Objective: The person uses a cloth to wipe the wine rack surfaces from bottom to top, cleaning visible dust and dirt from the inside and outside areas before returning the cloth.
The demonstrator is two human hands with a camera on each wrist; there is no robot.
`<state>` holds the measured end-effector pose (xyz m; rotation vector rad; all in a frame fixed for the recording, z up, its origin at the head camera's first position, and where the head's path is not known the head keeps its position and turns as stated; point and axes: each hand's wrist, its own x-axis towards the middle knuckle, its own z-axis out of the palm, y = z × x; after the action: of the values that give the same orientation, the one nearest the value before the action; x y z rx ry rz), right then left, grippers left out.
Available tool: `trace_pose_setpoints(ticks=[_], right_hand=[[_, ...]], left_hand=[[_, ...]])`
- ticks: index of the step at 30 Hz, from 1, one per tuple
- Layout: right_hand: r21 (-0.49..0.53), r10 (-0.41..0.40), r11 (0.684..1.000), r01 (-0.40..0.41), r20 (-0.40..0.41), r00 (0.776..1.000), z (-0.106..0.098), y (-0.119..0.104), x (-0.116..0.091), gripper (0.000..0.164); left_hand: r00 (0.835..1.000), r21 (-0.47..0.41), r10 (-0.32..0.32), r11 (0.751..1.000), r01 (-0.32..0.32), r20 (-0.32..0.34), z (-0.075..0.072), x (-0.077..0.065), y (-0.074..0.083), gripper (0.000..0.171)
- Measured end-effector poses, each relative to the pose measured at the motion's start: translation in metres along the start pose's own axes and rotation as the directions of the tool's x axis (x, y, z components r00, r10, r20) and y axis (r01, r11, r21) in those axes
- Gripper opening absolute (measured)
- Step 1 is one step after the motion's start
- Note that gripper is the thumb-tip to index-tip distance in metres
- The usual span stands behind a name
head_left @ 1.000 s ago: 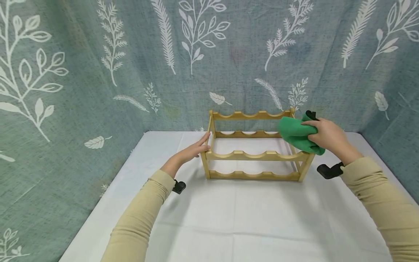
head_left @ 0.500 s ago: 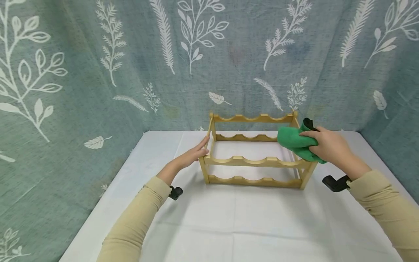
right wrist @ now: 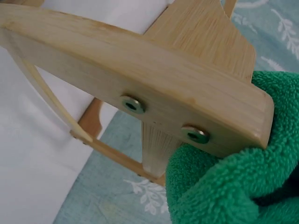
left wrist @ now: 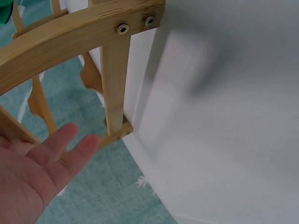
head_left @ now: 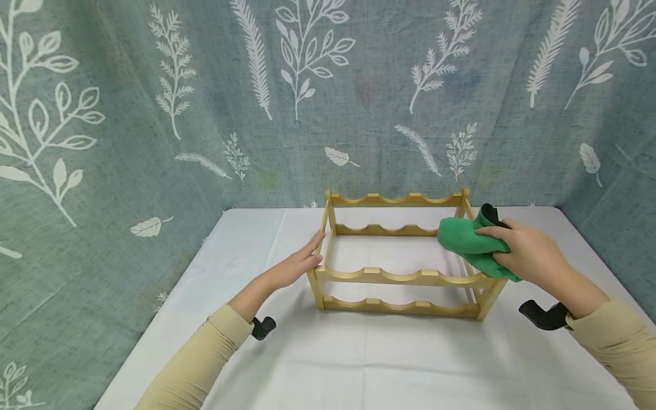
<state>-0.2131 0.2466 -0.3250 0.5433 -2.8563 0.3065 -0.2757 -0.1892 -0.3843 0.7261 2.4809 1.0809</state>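
Note:
A light wooden wine rack (head_left: 379,275), two tiers with scalloped rails, stands on the white-covered table. Its left side is touched by my left hand (head_left: 287,270), fingers extended along the side rail; the left wrist view shows the palm and fingertips close to the wood. At the rack's right side, my right hand (head_left: 537,253) grips a bunched green terry cloth (head_left: 463,236) with a black patch at its top. In the right wrist view the cloth (right wrist: 219,186) wraps round the end of a side rail (right wrist: 140,79) with two metal bolts. The right fingers are out of that view.
White cloth covers the table (head_left: 359,364), whose far edge runs just behind the rack. A blue-green curtain (head_left: 215,85) with white leaf prints hangs at the back and sides. A black wrist mount (head_left: 543,316) hangs below each forearm.
The rack has come nearer to me across the table, and both hands have come back with it. My right hand keeps its grip on the green cloth.

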Motion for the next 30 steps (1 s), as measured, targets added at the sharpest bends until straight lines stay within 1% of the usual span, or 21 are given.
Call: trace_pose_setpoints(ticks=[6, 11, 18, 22, 24, 26, 28, 30], right_hand=[[0.011, -0.030, 0.999, 0.030, -0.021, 0.999, 0.000, -0.002, -0.016, 0.042], [0.037, -0.033, 0.999, 0.033, -0.012, 0.999, -0.002, -0.002, -0.023, 0.042], [0.079, -0.014, 0.997, 0.011, 0.042, 0.999, -0.004, 0.001, -0.026, 0.043], [0.139, 0.000, 0.990, -0.009, 0.059, 0.998, -0.008, 0.004, -0.023, 0.044], [0.199, -0.002, 0.980, -0.002, 0.022, 1.000, -0.012, 0.006, -0.019, 0.045], [0.231, -0.011, 0.973, 0.024, -0.056, 0.998, -0.018, 0.006, -0.014, 0.045], [0.242, -0.016, 0.969, 0.052, -0.147, 0.989, -0.024, 0.005, -0.008, 0.045], [0.233, -0.034, 0.969, 0.086, -0.219, 0.975, -0.030, 0.002, 0.001, 0.044]], left_hand=[[1.000, 0.022, 0.006, 1.000, -0.006, 0.000, 0.008, -0.015, 0.007, 0.065], [1.000, 0.015, 0.007, 1.000, -0.007, -0.007, 0.013, -0.023, 0.009, 0.065], [1.000, 0.014, 0.004, 1.000, -0.004, 0.004, 0.015, -0.027, 0.012, 0.065], [1.000, 0.007, -0.008, 1.000, 0.008, 0.029, 0.012, -0.025, 0.015, 0.066], [0.999, 0.000, -0.032, 0.999, 0.032, 0.025, 0.011, -0.024, 0.019, 0.066], [0.998, 0.008, -0.058, 0.998, 0.058, -0.002, 0.009, -0.023, 0.025, 0.065], [0.994, 0.019, -0.099, 0.995, 0.100, -0.046, 0.010, -0.021, 0.033, 0.067], [0.988, 0.047, -0.127, 0.990, 0.132, -0.092, 0.011, -0.018, 0.040, 0.069]])
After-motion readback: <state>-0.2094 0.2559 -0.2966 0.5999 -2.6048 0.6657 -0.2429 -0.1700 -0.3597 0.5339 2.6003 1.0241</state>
